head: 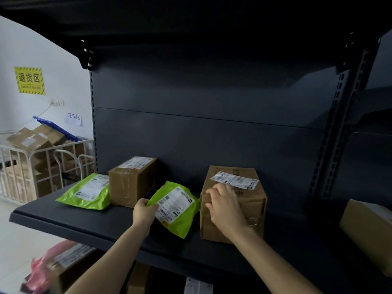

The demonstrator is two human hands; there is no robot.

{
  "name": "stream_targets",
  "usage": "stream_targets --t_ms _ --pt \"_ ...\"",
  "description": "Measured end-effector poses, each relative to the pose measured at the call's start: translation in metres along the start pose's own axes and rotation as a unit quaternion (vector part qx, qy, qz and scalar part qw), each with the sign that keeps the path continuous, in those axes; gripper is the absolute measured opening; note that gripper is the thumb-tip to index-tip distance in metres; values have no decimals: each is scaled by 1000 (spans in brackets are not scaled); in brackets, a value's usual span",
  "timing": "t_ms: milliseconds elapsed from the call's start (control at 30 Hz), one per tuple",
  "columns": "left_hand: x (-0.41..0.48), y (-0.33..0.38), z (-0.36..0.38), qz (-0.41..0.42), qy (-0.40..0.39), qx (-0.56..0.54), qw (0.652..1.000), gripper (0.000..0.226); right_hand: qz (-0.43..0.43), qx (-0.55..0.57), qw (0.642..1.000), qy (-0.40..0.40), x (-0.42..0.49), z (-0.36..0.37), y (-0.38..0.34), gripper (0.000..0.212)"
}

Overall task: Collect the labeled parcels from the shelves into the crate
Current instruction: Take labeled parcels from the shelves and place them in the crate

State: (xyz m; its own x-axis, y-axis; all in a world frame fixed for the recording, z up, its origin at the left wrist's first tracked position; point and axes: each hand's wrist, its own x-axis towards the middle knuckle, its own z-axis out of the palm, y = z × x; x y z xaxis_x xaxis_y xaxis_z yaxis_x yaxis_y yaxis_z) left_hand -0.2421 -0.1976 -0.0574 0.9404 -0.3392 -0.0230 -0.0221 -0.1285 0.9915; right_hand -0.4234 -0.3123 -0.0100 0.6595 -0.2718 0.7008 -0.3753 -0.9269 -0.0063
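The left hand (144, 213) pinches the left edge of a green mailer bag (180, 217), thumb on top and fingers curled beneath. The right hand (227, 207) rests on the near upper edge of the large cardboard box (252, 205), with its fingers lightly bent and spread over the cardboard, not wrapped round it.

All of this sits on a dark metal shelf (84, 221), backed by a dark panel (212, 128) between slotted uprights. The large cardboard box stands on the right of the shelf, with a white label (234, 180) stuck across its top. A smaller cardboard box (131, 184) stands further left and a little farther back, also with a white label on its top. The held green mailer bag lies tilted between the two boxes. Its printed label faces up and its right edge reaches the large box's left side. A second green mailer (84, 194) lies on the left, touching the smaller box, label up.

At the right edge, another cardboard box (369, 232) shows in part. Far left, beyond the shelf, a white wire cage trolley (27, 166) holds several brown boxes below a yellow wall sign (29, 80). On the lower level at near left lies a blurred pink bag (42, 270).
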Motion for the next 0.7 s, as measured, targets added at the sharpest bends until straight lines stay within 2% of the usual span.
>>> stream_targets --t_ms 200,333,433,700 --pt "2 3 -4 35 -15 94 995 22 -5 -1 1000 18 0 4 -3 39" --pt "-1 5 -6 78 -24 226 971 49 -8 -14 1000 19 -3 4 -1 44" --pt "-8 12 -6 122 -19 291 949 55 -9 -41 999 14 -5 2 2 55" --pt "-39 34 13 254 -53 313 913 54 13 -72 997 3 -21 -16 16 65"
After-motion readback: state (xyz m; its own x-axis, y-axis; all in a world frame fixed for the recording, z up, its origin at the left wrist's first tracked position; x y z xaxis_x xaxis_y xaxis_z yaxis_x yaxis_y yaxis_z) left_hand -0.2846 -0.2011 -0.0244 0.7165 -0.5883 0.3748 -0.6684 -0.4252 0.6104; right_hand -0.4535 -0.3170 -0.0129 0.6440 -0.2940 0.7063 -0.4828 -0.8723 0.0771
